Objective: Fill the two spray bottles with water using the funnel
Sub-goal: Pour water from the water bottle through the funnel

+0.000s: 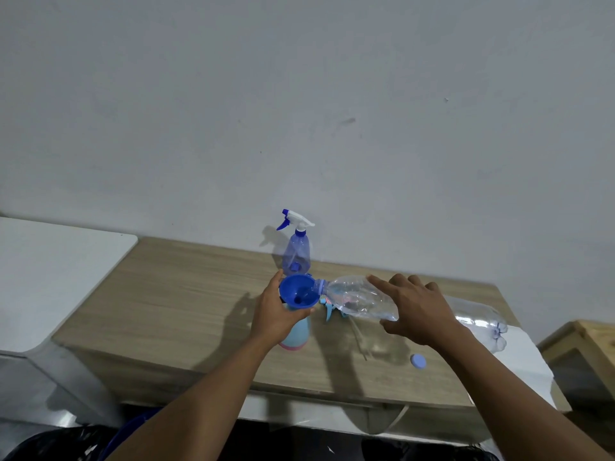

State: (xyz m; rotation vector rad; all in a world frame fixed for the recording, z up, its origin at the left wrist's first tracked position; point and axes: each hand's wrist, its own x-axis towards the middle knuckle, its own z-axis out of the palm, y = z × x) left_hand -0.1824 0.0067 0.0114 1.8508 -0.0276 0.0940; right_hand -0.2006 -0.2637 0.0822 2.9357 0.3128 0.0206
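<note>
On the wooden surface (pixel 166 294), the left hand (pixel 276 314) grips the neck of the light-blue spray bottle (pixel 299 334) beneath the seated blue funnel (pixel 298 291), the right hand (pixel 416 311) clasps, thumb under and fingers over, the clear water bottle (pixel 359 299) tilted mouth-first into the funnel, and the purple spray bottle (pixel 297 252) stands behind, nozzle fitted.

- Left hand (pixel 278 314): forearm reaches forward, fingers curled round the pale spray bottle (pixel 297 334), thumb pointing up.
- Right hand (pixel 416 311): just right of the left hand, back upward, fingers over the clear bottle (pixel 356 296), thumb beneath, gripping it.
</note>
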